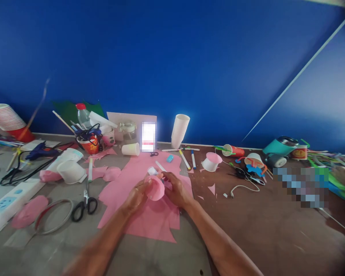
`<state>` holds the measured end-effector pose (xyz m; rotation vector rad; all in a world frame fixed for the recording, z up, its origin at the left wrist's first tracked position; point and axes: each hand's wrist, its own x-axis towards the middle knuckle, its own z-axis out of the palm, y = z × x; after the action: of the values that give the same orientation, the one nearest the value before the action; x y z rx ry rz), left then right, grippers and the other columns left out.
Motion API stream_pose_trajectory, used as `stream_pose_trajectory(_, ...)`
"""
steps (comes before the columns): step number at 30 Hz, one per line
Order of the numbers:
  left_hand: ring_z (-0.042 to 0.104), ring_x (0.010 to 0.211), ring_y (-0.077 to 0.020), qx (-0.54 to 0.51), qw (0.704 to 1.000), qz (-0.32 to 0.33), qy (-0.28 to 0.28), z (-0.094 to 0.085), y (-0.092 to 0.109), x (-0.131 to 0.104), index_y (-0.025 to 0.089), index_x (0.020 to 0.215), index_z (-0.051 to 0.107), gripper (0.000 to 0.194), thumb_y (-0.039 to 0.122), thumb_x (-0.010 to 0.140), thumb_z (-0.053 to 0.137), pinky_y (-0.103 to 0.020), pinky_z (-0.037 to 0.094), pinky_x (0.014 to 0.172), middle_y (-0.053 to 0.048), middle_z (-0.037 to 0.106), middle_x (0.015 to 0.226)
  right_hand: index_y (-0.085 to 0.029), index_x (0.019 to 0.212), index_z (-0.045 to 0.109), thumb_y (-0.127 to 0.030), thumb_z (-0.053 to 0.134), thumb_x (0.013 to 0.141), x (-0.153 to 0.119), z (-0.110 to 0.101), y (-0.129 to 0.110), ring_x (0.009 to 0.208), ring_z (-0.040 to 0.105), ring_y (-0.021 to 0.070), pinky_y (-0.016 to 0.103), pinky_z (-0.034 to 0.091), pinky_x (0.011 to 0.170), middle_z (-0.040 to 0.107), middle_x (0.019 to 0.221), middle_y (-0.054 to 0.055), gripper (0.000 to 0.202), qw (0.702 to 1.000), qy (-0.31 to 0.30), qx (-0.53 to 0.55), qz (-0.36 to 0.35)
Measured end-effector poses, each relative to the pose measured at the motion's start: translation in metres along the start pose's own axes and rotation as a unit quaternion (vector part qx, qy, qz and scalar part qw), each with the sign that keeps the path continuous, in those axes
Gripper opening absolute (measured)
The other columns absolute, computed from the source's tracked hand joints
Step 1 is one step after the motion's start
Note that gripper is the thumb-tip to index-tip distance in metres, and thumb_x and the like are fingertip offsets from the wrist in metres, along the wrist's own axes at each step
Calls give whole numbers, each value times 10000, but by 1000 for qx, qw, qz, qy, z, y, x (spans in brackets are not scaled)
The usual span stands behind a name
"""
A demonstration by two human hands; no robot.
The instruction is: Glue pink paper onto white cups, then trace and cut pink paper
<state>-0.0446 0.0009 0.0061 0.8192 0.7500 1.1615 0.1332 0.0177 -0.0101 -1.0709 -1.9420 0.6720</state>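
Over the pink paper sheets, my two hands meet around a round pink paper piece, curved like a cup's mouth. My left hand grips its left side, thumb along the rim. Curled at its right edge are the fingers of my right hand, pressed against the piece; their tips are partly hidden. Just beyond the fingers a small white object shows, too small to name. A white pen-like stick touches or lies close to my right fingertips; I cannot tell which.
Scissors, a tape roll and a power strip lie left. Stacked white cups stand by the blue wall, near markers. Rightward are a pink-topped paper cup, a white cable and a teal tumbler.
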Motion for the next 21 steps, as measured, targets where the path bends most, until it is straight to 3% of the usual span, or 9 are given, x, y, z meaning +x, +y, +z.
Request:
stream_pose_trajectory(7, 528, 1274, -297, 16, 999, -13, -41, -1, -2, -2, 194, 990, 776, 327, 435, 783, 702, -388, 380, 1109, -87, 692, 1218, -201, 1149, 630, -218, 567, 816, 2, 1, 5, 917, 647, 203, 357, 540, 849, 695, 1047, 82, 340, 997, 41, 39, 48)
stream_pose_trajectory(10, 565, 1224, -328, 35, 998, -13, -60, 0, -2, -5, 185, 1012, 776, 352, 452, 806, 677, -438, 396, 1091, -100, 694, 1221, -204, 1192, 626, -196, 579, 807, 0, 2, -4, 977, 661, 224, 362, 534, 881, 707, 1116, 92, 388, 998, 10, 40, 53)
stream_pose_trajectory(14, 551, 1246, -337, 51, 994, -23, -89, -1, -3, -7, 191, 1024, 775, 356, 465, 827, 659, -461, 371, 1108, -96, 705, 1202, -243, 969, 686, -139, 562, 796, 0, 1, -14, 904, 661, 205, 305, 522, 825, 729, 962, 43, 236, 999, -36, 26, 31)
stream_pose_trajectory(17, 487, 1325, -308, 38, 997, 2, -66, -1, -1, -5, 203, 984, 778, 330, 463, 798, 698, -412, 316, 1153, -79, 674, 1265, -219, 849, 645, -178, 567, 791, 3, -5, -6, 780, 632, 196, 295, 505, 728, 696, 846, 41, 106, 998, 20, -45, 47)
stream_pose_trajectory(21, 540, 1268, -323, -32, 999, -17, -21, 3, 6, -2, 158, 1037, 753, 396, 452, 774, 726, -408, 419, 1074, -126, 678, 1243, -205, 866, 613, -277, 543, 831, 7, -20, 19, 804, 595, 229, 343, 464, 754, 674, 839, 67, 106, 971, 164, -166, 57)
